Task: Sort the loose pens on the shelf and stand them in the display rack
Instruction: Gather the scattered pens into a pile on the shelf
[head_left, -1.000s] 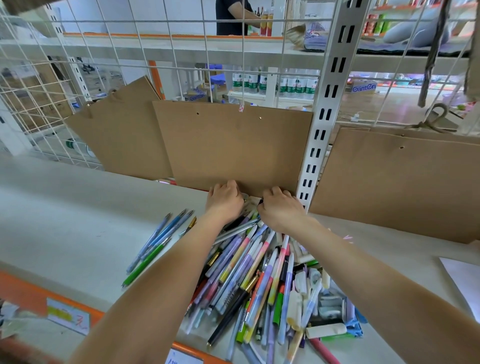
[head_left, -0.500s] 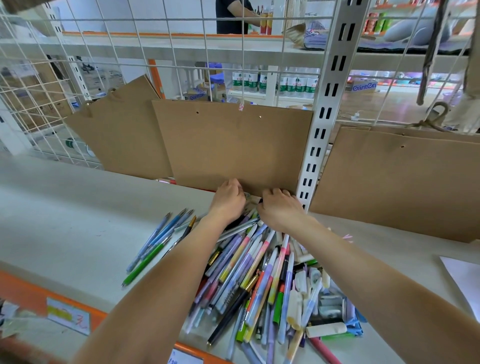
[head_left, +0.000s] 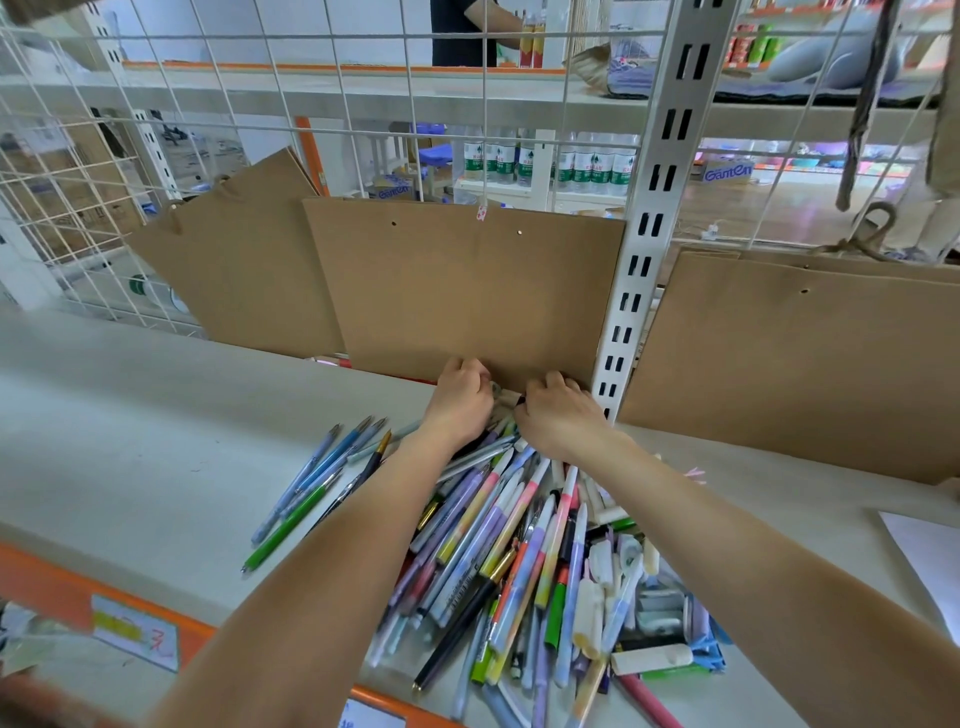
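Both hands, the left hand (head_left: 462, 400) and right hand (head_left: 558, 415), are curled at the far end of the pen pile (head_left: 519, 561), against the cardboard sheet (head_left: 462, 291).

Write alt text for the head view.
Both hands, left hand and right hand, reach to the far end of a pen pile on a shelf, fingers curled among pens at a cardboard sheet.

The shelf (head_left: 130, 441) was pale grey-beige with an orange front edge (head_left: 47, 577). The pile of pens (head_left: 519, 561) mixed pastel lilac, pink, yellow and light blue barrels with black, gold and green ones. A bright green pen (head_left: 291, 525) lay beside blue pens (head_left: 332, 457). The cardboard sheet (head_left: 467, 291) was plain brown, the wire grid (head_left: 260, 78) white.
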